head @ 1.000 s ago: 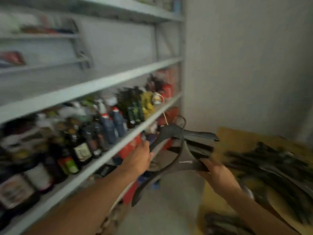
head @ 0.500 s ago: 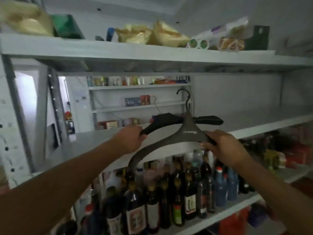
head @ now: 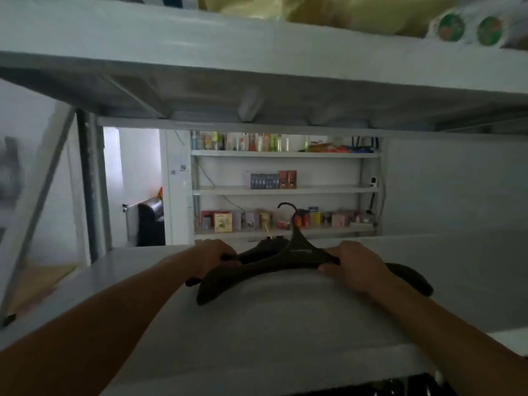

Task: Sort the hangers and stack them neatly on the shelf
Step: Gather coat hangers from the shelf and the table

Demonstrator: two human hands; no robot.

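Dark plastic hangers [head: 288, 260], at least two laid one on another, lie low over the grey shelf board [head: 280, 318], their hook [head: 287, 208] pointing away from me. My left hand [head: 213, 257] grips the left arms of the hangers. On the right shoulder of the top hanger my right hand [head: 353, 267] curls its fingers and holds it. One hanger arm [head: 411, 277] sticks out past my right hand. Whether the hangers touch the board I cannot tell.
The shelf above [head: 257, 50] hangs close overhead with yellow bags [head: 328, 12] on it. Through the open back I see another shelving unit [head: 285, 190] with small boxes and bottles. A grey upright post [head: 88, 181] stands at the left. Dark bottle tops [head: 400, 387] show at the bottom edge.
Both hands carried the hangers from in front of the bottle shelf up and forward, down onto the grey shelf board. The view has moved in close under the upper shelf.
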